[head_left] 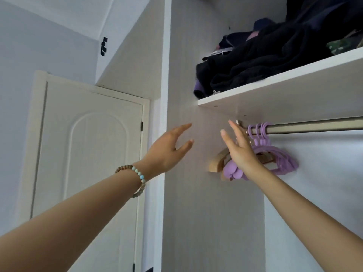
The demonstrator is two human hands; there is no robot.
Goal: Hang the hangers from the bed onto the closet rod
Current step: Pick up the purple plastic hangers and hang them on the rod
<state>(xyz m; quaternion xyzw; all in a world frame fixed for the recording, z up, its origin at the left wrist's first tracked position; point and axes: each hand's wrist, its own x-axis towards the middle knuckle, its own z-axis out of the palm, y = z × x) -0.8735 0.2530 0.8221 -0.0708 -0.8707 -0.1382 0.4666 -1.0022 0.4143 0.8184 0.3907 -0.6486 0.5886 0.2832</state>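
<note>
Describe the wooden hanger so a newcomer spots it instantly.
Below the white shelf of dark clothes runs the closet rod. At its left end, partly behind the right hand, hang purple hangers. The wooden hanger among them is the only tan one, its curved end showing left of the hand.

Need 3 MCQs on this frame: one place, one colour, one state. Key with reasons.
1. Where do the plastic hangers hang?
A) on the closet rod, near its left end
B) on the door
C) on the top shelf

2. What colour are they?
A) green
B) purple
C) red

3. What are the hands doing?
A) right grips a hanger
B) left grips the rod
C) left hand and right hand are both open and hold nothing

Key: 1A, their hooks loop over the rod; 2B, plainly purple; 3C, fingers extended, nothing held.
</note>
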